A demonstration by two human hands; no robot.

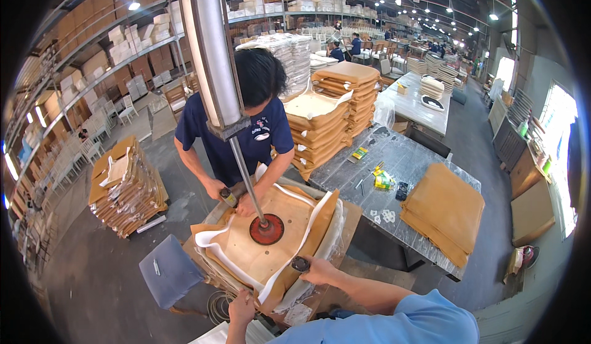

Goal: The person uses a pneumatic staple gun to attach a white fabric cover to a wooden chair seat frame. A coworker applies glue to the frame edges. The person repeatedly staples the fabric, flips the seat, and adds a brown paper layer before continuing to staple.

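Note:
A chair seat panel [246, 242] lies underside up on the work stand, with tan covering and white padding [212, 240] raised round its rim. A metal rod with a round red-and-black press pad [266, 229] bears on its middle. My left hand [242, 307] is closed on the tan cover [271, 299] at the near corner. My right hand [320, 271] grips a dark staple gun [300, 264] by the near right edge; its nose is hidden. Opposite, a co-worker in a dark blue shirt [237, 137] holds a similar staple gun [229, 197] at the far left edge.
On the right, a dark table [381, 153] carries stacked tan sheets [444, 208], small yellow packets [383, 179] and loose tools. Covered seats are piled behind [332, 104] and at left [126, 187]. A blue-grey padded stool [169, 270] stands left. The press column [212, 48] hangs overhead.

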